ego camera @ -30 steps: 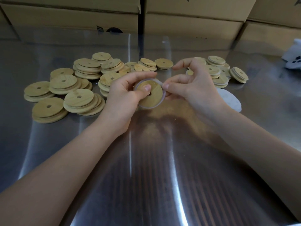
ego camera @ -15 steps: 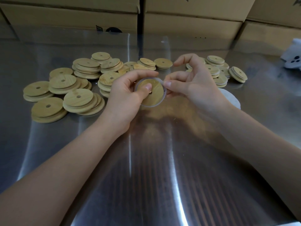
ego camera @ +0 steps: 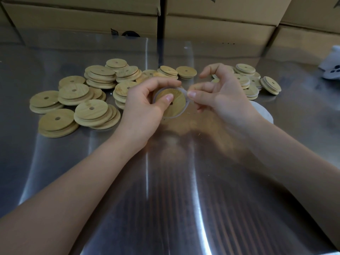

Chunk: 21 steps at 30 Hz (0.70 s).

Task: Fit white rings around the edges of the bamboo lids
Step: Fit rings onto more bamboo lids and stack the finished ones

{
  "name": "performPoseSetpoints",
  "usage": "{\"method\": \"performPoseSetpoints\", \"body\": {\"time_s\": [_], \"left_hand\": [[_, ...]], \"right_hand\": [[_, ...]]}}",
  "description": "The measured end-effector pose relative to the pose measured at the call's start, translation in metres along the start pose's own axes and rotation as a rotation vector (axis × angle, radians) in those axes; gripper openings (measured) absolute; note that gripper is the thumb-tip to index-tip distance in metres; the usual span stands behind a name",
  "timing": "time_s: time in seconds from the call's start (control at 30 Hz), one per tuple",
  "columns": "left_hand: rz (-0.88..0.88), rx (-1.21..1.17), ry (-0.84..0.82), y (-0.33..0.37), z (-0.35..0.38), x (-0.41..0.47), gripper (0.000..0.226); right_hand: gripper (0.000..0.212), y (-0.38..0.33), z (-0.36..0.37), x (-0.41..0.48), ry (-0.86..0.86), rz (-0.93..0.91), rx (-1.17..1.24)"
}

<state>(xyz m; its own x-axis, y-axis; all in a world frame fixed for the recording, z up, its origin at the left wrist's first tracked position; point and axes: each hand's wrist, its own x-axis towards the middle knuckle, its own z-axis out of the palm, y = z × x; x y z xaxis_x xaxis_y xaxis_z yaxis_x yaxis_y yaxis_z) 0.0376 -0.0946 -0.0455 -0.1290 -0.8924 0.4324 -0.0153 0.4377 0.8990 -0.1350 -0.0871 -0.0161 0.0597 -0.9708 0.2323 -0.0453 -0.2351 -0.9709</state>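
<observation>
1. A stainless-steel table (ego camera: 184, 199) fills most of the view, shiny and streaked with reflections.
2. Brown cardboard boxes (ego camera: 82, 17) stand in a row along its far edge.
3. A loose pile of bare bamboo lids (ego camera: 88, 96) lies on the table to the left of the hands, each a round disc with a small centre hole, many overlapping or stacked.
4. A smaller group of lids (ego camera: 253, 80) lies beyond the right hand, one of them tilted on its edge at the far right.
5. A white object with dark dots (ego camera: 331, 70) sits at the right edge; what it is cannot be told.
6. A flat white shape (ego camera: 265, 113) shows on the table just behind the right wrist, mostly hidden.
7. The left hand (ego camera: 143, 107) holds one bamboo lid (ego camera: 174, 103) above the table, thumb pressed on its face near the hole, fingers curled round its back.
8. The right hand (ego camera: 224, 96) pinches thumb and forefinger onto the white ring (ego camera: 184, 92) at the lid's upper right edge; its other fingers curl loosely apart.
9. The ring circles the held lid's rim; whether it is fully seated cannot be told.
</observation>
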Motion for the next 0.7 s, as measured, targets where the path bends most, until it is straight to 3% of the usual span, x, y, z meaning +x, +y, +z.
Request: {"method": "performPoseSetpoints", "body": {"time_s": [0.3, 0.7], "left_hand": [[-0.054, -0.068, -0.072, -0.002, 0.001, 0.0, 0.031], [-0.146, -0.219, -0.03, 0.0, -0.002, 0.002, 0.018]], "right_hand": [[0.038, 0.004, 0.008, -0.005, 0.128, -0.108, -0.132], [0.033, 0.003, 0.009, -0.005, 0.077, -0.155, -0.178]]}}
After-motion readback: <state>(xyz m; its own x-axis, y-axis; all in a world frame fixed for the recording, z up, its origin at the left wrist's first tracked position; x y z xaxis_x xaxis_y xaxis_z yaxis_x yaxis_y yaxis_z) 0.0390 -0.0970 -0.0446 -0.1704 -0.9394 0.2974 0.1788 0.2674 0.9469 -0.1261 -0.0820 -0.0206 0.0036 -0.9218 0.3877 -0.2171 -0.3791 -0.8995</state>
